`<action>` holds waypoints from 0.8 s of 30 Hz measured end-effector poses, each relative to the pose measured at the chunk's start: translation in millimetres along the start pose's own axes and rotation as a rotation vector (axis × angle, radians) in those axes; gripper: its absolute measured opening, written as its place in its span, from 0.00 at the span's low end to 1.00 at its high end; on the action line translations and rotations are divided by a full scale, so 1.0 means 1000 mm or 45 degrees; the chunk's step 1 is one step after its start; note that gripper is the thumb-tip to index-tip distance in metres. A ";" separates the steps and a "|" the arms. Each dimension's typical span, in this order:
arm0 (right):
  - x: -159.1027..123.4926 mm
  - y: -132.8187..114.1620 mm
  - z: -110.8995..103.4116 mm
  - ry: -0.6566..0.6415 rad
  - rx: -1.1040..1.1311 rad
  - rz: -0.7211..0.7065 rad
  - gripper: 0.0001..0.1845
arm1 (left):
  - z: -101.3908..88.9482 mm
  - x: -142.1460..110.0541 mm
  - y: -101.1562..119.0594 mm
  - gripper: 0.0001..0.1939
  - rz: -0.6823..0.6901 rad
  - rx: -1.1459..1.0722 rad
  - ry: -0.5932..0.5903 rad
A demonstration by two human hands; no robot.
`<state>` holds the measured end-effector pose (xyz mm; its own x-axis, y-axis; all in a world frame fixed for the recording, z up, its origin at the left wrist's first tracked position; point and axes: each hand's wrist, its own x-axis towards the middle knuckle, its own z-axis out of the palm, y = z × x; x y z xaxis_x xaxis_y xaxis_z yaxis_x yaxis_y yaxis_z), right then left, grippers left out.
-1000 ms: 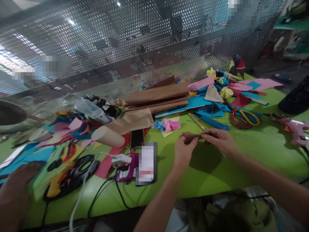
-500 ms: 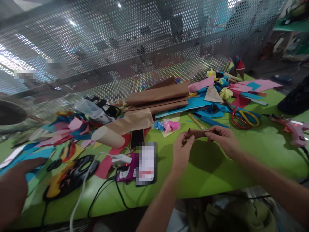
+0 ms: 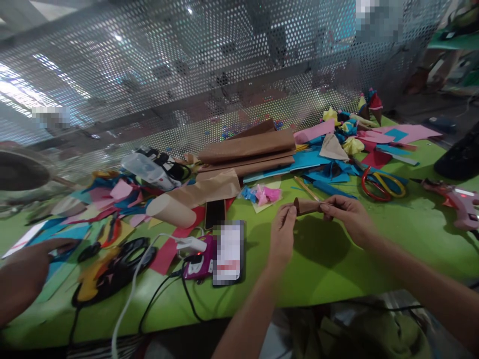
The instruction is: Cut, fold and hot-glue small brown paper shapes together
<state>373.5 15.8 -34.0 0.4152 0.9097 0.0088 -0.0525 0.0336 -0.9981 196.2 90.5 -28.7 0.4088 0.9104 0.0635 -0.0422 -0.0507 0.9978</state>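
Note:
A small cone of rolled brown paper point(image 3: 307, 207) is held just above the green table point(image 3: 284, 291). My left hand point(image 3: 283, 232) pinches its wide end between thumb and fingers. At the narrow end, the fingers of my right hand point(image 3: 346, 217) are closed on the tip. Beyond the hands lie a small clear bag of blue and pink pieces point(image 3: 262, 194), a pencil point(image 3: 307, 188) and red-and-yellow-handled scissors point(image 3: 382, 184). A pink glue gun point(image 3: 454, 199) rests to the right of my right hand.
Rolled brown paper point(image 3: 247, 145) lies at the back before a perforated metal screen point(image 3: 209, 70). A phone point(image 3: 228, 253), a purple power strip point(image 3: 200, 262) with cables and a cardboard tube point(image 3: 171, 210) are on the left. Another person's hand point(image 3: 41, 264) reaches over blue paper at far left.
The paper cone has turned slightly, so its open wide end shows more. My left fingers have shifted on its rim. The other person's hand has moved a little over the blue paper.

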 end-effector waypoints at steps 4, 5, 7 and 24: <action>0.000 0.001 0.000 -0.007 -0.017 -0.001 0.16 | 0.000 -0.001 0.000 0.17 0.019 -0.021 -0.026; 0.000 0.001 0.000 -0.011 -0.023 -0.001 0.16 | 0.000 -0.001 -0.001 0.16 0.025 -0.032 -0.049; -0.001 0.000 0.000 -0.019 -0.041 0.002 0.17 | 0.000 0.001 -0.002 0.15 0.022 -0.047 -0.100; -0.004 -0.004 0.000 0.023 -0.106 -0.032 0.17 | -0.003 0.001 0.002 0.16 -0.023 -0.059 -0.036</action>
<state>371.9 12.4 -30.0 0.4319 0.9013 0.0333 0.0335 0.0209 -0.9992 193.9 92.8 -26.9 0.4354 0.8990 0.0463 -0.0763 -0.0144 0.9970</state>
